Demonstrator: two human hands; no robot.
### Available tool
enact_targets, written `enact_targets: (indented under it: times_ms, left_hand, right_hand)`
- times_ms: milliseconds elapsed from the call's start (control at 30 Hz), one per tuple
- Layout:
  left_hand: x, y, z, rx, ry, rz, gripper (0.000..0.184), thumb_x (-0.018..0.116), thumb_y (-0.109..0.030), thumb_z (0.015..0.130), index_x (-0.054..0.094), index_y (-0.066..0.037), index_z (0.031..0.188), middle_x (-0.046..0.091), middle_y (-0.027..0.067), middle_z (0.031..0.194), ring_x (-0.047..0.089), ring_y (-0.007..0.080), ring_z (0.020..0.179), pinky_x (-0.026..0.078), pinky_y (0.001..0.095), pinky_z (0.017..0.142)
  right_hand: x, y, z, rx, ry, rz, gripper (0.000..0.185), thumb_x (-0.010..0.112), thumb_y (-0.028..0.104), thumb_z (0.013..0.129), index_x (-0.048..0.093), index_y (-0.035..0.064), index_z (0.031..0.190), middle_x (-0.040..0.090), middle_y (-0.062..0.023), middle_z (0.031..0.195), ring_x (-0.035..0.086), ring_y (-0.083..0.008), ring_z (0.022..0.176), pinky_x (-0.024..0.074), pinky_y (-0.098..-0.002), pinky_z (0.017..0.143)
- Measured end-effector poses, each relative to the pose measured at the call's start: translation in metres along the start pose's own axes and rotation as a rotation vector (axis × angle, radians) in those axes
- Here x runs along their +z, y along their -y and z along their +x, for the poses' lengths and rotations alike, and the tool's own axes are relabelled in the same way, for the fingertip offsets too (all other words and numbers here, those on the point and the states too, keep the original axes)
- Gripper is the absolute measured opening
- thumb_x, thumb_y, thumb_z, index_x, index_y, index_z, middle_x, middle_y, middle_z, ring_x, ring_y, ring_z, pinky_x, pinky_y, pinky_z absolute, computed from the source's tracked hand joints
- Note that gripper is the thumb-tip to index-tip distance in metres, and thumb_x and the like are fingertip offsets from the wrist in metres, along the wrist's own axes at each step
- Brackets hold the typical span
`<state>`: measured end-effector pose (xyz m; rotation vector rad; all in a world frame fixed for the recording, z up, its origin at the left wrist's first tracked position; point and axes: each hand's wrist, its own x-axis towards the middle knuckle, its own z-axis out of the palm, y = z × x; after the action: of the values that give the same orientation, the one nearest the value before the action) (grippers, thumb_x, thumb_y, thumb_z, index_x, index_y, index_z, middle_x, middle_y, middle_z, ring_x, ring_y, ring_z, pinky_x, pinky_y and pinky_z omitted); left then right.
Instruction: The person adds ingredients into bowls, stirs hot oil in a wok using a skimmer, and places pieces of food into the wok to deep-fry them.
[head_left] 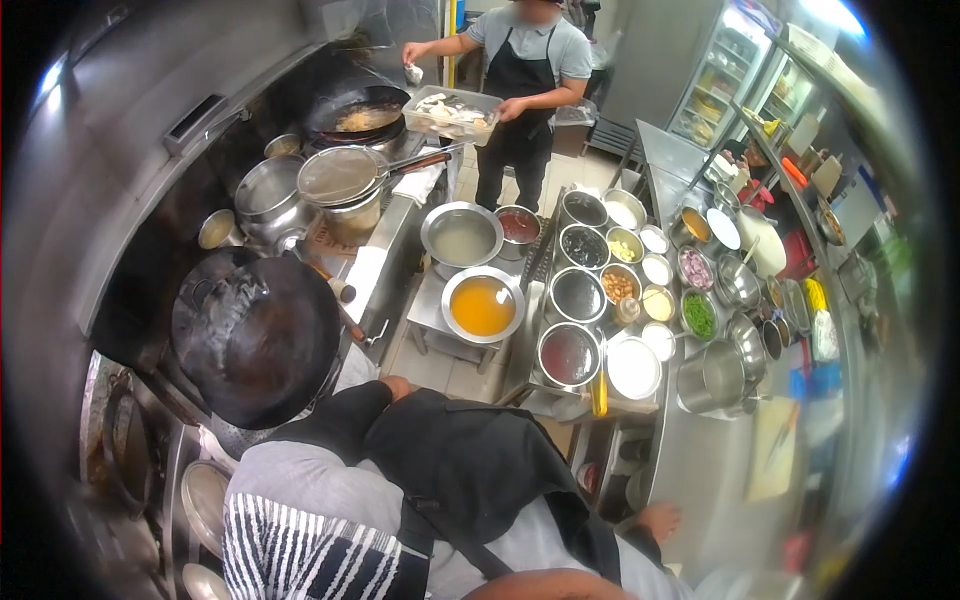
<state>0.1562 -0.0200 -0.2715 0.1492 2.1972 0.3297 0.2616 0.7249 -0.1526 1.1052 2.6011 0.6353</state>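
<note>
My left hand (397, 388) shows only in small part past a black sleeve, beside the stove's front edge and close to the large dark wok (255, 340). Its fingers are mostly hidden, so its grip cannot be made out. Out to my right, low in view, my right hand (660, 520) lies at the edge of the steel counter (715, 490), fingers stretched out, with nothing seen in it. The wok appears wet inside, with a shiny, steamy patch. Between stove and sauce station, a steel bowl of orange liquid (482, 306) stands on a low stand.
Ahead, a co-worker (520, 70) holds a plastic tub of pale pieces (450, 113) and one pale piece beside a second wok (360, 115). A mesh strainer (342, 175) rests on a pot. Sauce pots (569, 354), chopped greens (699, 315) and a cutting board (773, 448) are at right.
</note>
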Motion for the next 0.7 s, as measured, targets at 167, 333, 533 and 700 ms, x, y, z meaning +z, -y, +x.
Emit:
enact_targets:
  times_ms: [167, 333, 533, 700]
  left_hand:
    - [0.003, 0.004, -0.001, 0.047, -0.044, 0.018, 0.047, 0.063, -0.045, 0.080, 0.074, -0.009, 0.107, 0.070, 0.0191, 0.113, 0.065, 0.0364, 0.109, 0.049, 0.0427, 0.093]
    - [0.007, 0.004, 0.000, 0.023, -0.063, -0.004, 0.047, 0.064, -0.045, 0.079, 0.075, -0.010, 0.107, 0.070, 0.0186, 0.113, 0.065, 0.0366, 0.110, 0.049, 0.0423, 0.094]
    - [0.008, 0.002, 0.004, -0.005, -0.028, 0.003, 0.047, 0.065, -0.047, 0.078, 0.075, -0.011, 0.107, 0.070, 0.0184, 0.112, 0.066, 0.0372, 0.108, 0.049, 0.0428, 0.094]
    - [0.065, 0.052, 0.058, 0.191, -0.362, -0.168, 0.049, 0.059, -0.051, 0.085, 0.076, -0.007, 0.100, 0.071, 0.0202, 0.104, 0.067, 0.0383, 0.101, 0.049, 0.0440, 0.088]
  right_hand:
    - [-0.023, -0.008, -0.010, -0.132, 0.106, 0.041, 0.037, 0.040, 0.029, 0.100, 0.055, 0.0060, 0.126, 0.054, -0.0196, 0.132, 0.055, -0.0363, 0.119, 0.0484, -0.0477, 0.094]
    - [0.014, -0.004, 0.002, -0.012, -0.097, -0.047, 0.035, 0.040, 0.027, 0.100, 0.057, 0.0061, 0.122, 0.056, -0.0183, 0.129, 0.057, -0.0344, 0.115, 0.0479, -0.0481, 0.094]
    - [-0.013, -0.006, -0.008, -0.012, -0.045, 0.025, 0.035, 0.043, 0.030, 0.099, 0.060, 0.0067, 0.119, 0.058, -0.0166, 0.127, 0.057, -0.0349, 0.115, 0.0486, -0.0476, 0.091]
    - [-0.060, 0.001, -0.031, 0.118, -0.060, 0.172, 0.036, 0.044, 0.033, 0.099, 0.066, 0.0086, 0.113, 0.059, -0.0155, 0.126, 0.057, -0.0325, 0.118, 0.0480, -0.0494, 0.091]
